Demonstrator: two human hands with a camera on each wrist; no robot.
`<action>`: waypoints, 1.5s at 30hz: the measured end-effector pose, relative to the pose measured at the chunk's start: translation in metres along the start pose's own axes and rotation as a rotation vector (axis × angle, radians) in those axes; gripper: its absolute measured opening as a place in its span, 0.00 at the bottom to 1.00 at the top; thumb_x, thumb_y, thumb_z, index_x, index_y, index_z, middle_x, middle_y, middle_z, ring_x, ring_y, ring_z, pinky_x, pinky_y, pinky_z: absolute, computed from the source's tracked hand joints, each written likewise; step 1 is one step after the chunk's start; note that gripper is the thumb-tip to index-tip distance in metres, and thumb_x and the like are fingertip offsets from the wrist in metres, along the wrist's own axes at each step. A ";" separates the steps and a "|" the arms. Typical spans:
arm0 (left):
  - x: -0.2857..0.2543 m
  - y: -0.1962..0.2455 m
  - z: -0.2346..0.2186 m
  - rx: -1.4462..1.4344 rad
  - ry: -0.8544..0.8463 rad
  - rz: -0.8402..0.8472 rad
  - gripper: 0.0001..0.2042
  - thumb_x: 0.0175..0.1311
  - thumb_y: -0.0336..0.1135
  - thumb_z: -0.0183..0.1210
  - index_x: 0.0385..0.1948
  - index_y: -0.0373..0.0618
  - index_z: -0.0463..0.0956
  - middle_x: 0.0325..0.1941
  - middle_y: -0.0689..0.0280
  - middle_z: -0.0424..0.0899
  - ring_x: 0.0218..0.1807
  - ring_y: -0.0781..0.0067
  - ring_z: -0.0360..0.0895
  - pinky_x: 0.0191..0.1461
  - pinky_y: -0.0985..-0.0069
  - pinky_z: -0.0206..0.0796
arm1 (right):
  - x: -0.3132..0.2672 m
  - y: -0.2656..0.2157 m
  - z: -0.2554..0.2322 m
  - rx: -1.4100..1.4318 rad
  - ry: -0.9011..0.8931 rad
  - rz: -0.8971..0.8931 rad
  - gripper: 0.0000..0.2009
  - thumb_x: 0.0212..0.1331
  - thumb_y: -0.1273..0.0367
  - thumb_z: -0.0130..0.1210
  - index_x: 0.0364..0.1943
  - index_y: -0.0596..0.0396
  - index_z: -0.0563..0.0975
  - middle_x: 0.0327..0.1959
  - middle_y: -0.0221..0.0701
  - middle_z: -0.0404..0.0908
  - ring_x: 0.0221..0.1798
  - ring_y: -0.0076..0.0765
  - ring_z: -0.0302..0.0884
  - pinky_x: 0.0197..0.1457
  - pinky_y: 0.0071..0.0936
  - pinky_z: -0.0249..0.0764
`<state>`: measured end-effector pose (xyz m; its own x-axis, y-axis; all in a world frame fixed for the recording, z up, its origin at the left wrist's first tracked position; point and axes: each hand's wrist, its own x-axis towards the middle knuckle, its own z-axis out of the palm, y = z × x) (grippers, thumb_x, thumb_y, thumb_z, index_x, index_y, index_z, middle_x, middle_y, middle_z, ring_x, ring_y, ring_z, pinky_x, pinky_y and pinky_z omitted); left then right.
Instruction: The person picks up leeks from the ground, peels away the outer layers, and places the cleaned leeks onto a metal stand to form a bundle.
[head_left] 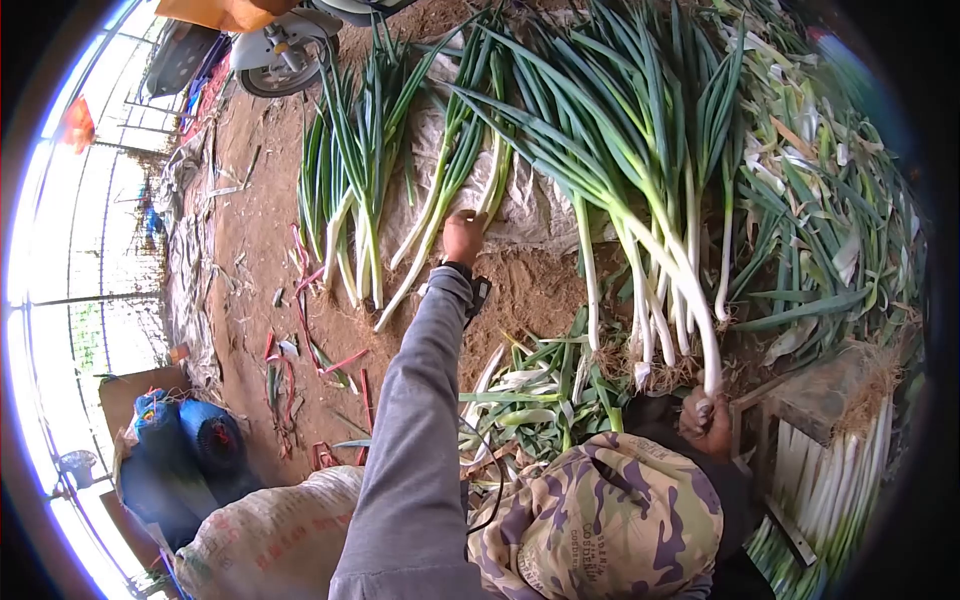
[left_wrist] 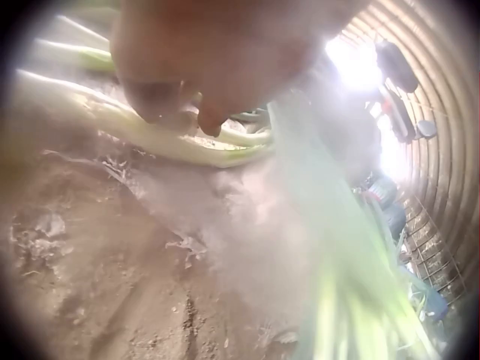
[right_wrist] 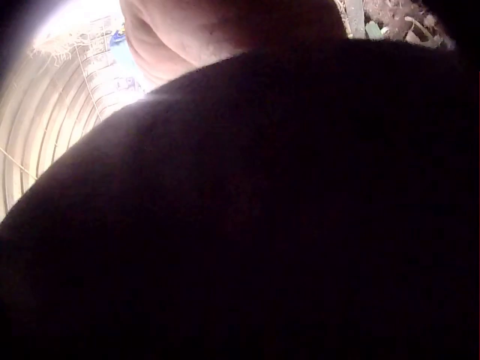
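In the head view my left hand [head_left: 463,238], in a grey sleeve, reaches forward and grips a green onion [head_left: 493,185] by its pale stalk. The left wrist view shows those fingers [left_wrist: 214,112] curled over the stalk [left_wrist: 225,156], with blurred leaves beside them. At the lower right, my right hand [head_left: 706,425] holds the white root end of a long green onion [head_left: 690,290], which arches over a large pile. Dark cloth [right_wrist: 247,210] fills most of the right wrist view, leaving only part of the right hand [right_wrist: 232,30] visible.
More green onions [head_left: 365,190] lie on a pale sheet [head_left: 540,205]. Peeled leaves [head_left: 830,220] heap up at the right, above a wooden crate [head_left: 800,395] and stacked white stalks [head_left: 830,480]. Camouflage cloth [head_left: 600,510] and a woven sack [head_left: 270,540] occupy the near side.
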<state>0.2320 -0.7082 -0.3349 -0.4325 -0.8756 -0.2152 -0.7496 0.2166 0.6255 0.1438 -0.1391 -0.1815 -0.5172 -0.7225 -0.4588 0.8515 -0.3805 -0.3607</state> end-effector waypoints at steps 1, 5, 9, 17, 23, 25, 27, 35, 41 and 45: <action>0.000 0.006 -0.005 0.021 -0.051 -0.007 0.25 0.62 0.51 0.67 0.53 0.41 0.86 0.53 0.41 0.87 0.54 0.43 0.86 0.59 0.57 0.76 | 0.002 -0.003 0.014 0.065 -0.008 -0.045 0.23 0.81 0.55 0.47 0.65 0.60 0.69 0.26 0.25 0.63 0.24 0.20 0.59 0.25 0.21 0.62; -0.010 0.023 -0.013 -0.335 -0.154 -0.081 0.19 0.67 0.44 0.65 0.49 0.36 0.85 0.41 0.56 0.89 0.36 0.59 0.85 0.40 0.65 0.76 | 0.016 -0.008 0.052 0.098 -0.044 -0.177 0.19 0.82 0.57 0.47 0.56 0.61 0.71 0.27 0.25 0.62 0.25 0.19 0.59 0.26 0.18 0.61; -0.097 0.095 -0.055 -0.849 -0.476 -0.272 0.08 0.75 0.39 0.61 0.41 0.44 0.80 0.28 0.74 0.71 0.27 0.81 0.65 0.32 0.79 0.64 | 0.049 0.012 0.013 -0.038 0.129 -0.085 0.14 0.79 0.59 0.53 0.49 0.56 0.73 0.30 0.26 0.68 0.28 0.21 0.65 0.30 0.20 0.66; -0.285 0.133 -0.012 -0.726 -1.067 -0.352 0.17 0.70 0.42 0.67 0.46 0.40 0.73 0.42 0.64 0.82 0.40 0.73 0.79 0.46 0.75 0.72 | 0.066 0.023 0.023 -0.370 0.332 -0.007 0.12 0.78 0.63 0.55 0.55 0.56 0.79 0.47 0.30 0.83 0.46 0.24 0.80 0.44 0.22 0.76; -0.314 0.144 0.019 -0.911 -1.032 -0.423 0.21 0.72 0.36 0.66 0.56 0.37 0.67 0.46 0.58 0.83 0.46 0.65 0.84 0.54 0.67 0.79 | 0.057 0.024 0.054 -0.774 0.275 -0.121 0.16 0.77 0.61 0.58 0.54 0.62 0.79 0.37 0.30 0.81 0.38 0.25 0.78 0.42 0.25 0.77; -0.317 0.145 0.025 -0.955 -1.054 -0.378 0.20 0.73 0.33 0.65 0.60 0.40 0.68 0.48 0.60 0.83 0.46 0.67 0.84 0.54 0.67 0.79 | 0.058 0.023 0.052 -1.059 0.292 -0.028 0.17 0.77 0.60 0.57 0.54 0.62 0.79 0.37 0.31 0.81 0.38 0.25 0.78 0.42 0.25 0.76; -0.318 0.149 0.036 -0.925 -1.112 -0.380 0.21 0.73 0.31 0.63 0.64 0.43 0.69 0.50 0.62 0.83 0.47 0.68 0.84 0.55 0.68 0.78 | 0.062 0.025 0.041 -1.179 0.280 0.028 0.18 0.77 0.60 0.57 0.56 0.63 0.78 0.39 0.35 0.83 0.40 0.26 0.79 0.43 0.26 0.75; -0.327 0.136 0.059 -1.094 -0.987 -0.532 0.14 0.74 0.28 0.58 0.59 0.44 0.75 0.53 0.66 0.85 0.50 0.72 0.83 0.58 0.69 0.77 | 0.058 0.032 0.033 -1.337 0.148 -0.147 0.19 0.74 0.59 0.59 0.53 0.65 0.81 0.40 0.50 0.86 0.41 0.54 0.84 0.49 0.42 0.78; -0.331 0.132 0.066 -1.236 -1.033 -0.515 0.13 0.72 0.25 0.59 0.56 0.45 0.77 0.50 0.67 0.85 0.48 0.74 0.84 0.53 0.74 0.76 | 0.061 0.019 0.043 -1.528 0.263 -0.013 0.23 0.72 0.53 0.60 0.44 0.66 0.83 0.38 0.54 0.85 0.39 0.63 0.83 0.45 0.45 0.77; -0.333 0.151 0.058 -1.237 -1.069 -0.474 0.11 0.69 0.22 0.60 0.51 0.43 0.77 0.44 0.66 0.85 0.41 0.77 0.84 0.44 0.78 0.76 | 0.076 0.019 0.057 -1.731 0.287 -0.352 0.23 0.66 0.51 0.65 0.40 0.63 0.83 0.36 0.52 0.85 0.39 0.61 0.83 0.44 0.48 0.77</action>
<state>0.2334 -0.3586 -0.2122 -0.8079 0.0116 -0.5892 -0.3173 -0.8510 0.4183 0.1251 -0.2343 -0.1768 -0.7946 -0.5642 -0.2244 -0.2445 0.6355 -0.7323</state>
